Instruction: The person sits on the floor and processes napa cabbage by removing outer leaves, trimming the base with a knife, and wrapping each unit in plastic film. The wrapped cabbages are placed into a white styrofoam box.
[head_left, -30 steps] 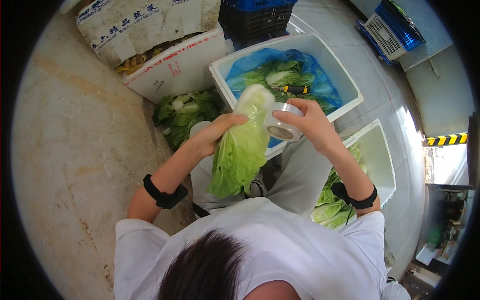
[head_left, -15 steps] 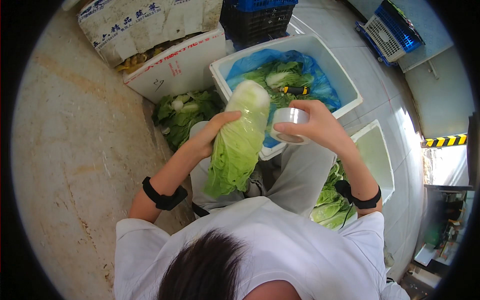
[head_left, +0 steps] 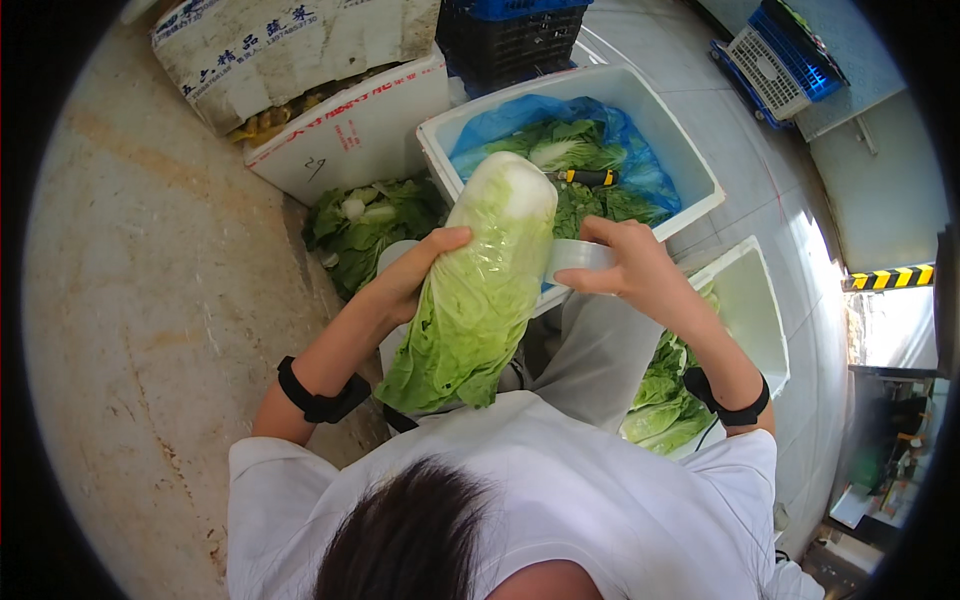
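Observation:
My left hand (head_left: 425,265) grips a long, pale-green napa cabbage (head_left: 478,285) by its left side, with its white base pointing away from me and leafy end over my lap. A glossy clear wrap shows on the cabbage. My right hand (head_left: 625,265) is closed on a wide roll of clear tape (head_left: 572,258), held just to the right of the cabbage, close against it.
A white foam box (head_left: 683,120) lined with blue plastic holds greens and a yellow-black handled tool (head_left: 592,178). A second foam box (head_left: 757,310) stands right. Leafy greens (head_left: 350,240), cartons (head_left: 285,50), dark crates (head_left: 510,45) and a basket trolley (head_left: 770,70) lie around.
The cabbage and my left hand have moved down toward me and slightly left. My right hand has lowered with the tape roll, which now sits partly behind the cabbage's edge.

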Tool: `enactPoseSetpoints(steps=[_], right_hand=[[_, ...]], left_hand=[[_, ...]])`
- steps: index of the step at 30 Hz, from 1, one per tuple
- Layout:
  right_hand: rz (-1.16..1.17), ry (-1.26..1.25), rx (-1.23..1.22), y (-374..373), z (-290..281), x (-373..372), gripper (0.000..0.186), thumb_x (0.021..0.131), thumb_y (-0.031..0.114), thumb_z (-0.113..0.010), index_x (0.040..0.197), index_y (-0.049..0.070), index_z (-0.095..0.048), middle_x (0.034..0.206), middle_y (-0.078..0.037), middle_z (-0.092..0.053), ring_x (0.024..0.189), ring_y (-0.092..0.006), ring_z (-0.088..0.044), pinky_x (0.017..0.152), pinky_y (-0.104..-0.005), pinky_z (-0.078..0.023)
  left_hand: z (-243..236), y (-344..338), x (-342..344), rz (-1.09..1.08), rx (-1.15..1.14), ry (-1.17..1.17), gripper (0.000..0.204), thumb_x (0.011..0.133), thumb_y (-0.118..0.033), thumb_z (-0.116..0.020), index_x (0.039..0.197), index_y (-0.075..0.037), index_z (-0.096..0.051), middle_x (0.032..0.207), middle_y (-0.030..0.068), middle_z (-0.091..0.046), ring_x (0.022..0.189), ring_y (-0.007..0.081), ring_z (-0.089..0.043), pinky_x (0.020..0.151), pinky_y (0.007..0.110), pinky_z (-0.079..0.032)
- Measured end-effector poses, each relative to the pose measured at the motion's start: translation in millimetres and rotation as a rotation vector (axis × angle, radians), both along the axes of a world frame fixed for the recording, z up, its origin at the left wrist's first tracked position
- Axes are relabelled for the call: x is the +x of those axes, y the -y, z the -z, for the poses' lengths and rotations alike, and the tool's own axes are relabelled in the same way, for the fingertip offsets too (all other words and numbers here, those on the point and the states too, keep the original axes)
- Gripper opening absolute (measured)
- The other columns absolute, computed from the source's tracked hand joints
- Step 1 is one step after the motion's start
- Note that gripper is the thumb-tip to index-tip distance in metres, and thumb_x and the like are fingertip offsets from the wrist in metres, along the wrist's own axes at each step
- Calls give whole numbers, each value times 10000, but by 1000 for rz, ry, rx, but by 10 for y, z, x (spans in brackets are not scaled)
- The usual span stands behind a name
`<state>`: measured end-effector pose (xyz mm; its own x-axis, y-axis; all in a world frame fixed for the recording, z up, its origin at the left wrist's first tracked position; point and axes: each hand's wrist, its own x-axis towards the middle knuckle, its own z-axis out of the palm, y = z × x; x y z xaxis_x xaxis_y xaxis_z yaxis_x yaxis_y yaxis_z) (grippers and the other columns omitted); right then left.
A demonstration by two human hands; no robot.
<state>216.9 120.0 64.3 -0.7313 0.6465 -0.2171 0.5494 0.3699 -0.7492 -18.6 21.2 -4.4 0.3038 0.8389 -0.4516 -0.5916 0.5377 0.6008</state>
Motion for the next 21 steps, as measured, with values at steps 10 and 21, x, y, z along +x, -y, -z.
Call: enactPoseSetpoints(steps=[10, 21], right_hand=[[36, -113, -264, -25, 285, 62, 318, 735, 264, -700, 811, -30, -604, 666, -98, -610, 609, -128, -528, 536, -296, -406], [-90, -84, -987, -87, 512, 159, 426, 834, 187, -642, 1187, -33, -551, 1108, -121, -619, 979, -128, -594, 849, -268, -501]], left_hand=[[56, -12, 2, 37, 1, 16, 672, 831, -397, -603, 1313, 27, -404, 1238, 165, -544, 1060, 233, -588, 924, 339, -481], [-157, -119, 70, 319, 187, -151, 672, 783, -350, -673, 1292, 16, -433, 1173, 132, -569, 1022, 183, -586, 882, 298, -482]])
